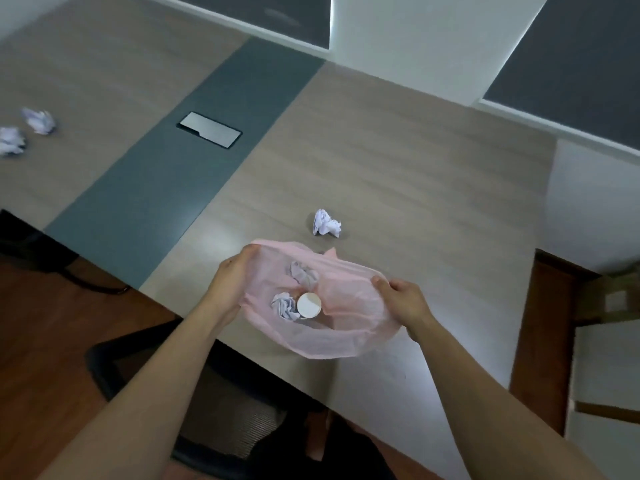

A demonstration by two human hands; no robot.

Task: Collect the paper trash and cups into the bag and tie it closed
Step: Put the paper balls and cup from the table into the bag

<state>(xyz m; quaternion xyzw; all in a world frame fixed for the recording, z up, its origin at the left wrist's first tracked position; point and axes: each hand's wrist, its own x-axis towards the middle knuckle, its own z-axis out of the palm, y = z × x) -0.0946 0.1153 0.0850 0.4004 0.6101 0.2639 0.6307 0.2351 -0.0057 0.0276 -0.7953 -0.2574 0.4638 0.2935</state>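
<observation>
Pink plastic bag (346,336) held wide open!
Left hand (232,276) and right hand (403,299) each grip its rim; paper cup (309,305) inside, crumpled paper ball (326,223) just beyond.

- We see the bag (346,327) as thin pink plastic, translucent, crinkled, faintly shiny.
- The table (415,168) under the bag looks like smooth wood-grain laminate with pale glare.
- Left of the bag, the grey-green strip (156,188) in the tabletop reads matt.
- The plate (209,129) beyond the bag in that strip may be brushed metal; blur leaves us unsure.
- The paper ball (326,223) just beyond the bag is creased, matt white paper.
</observation>
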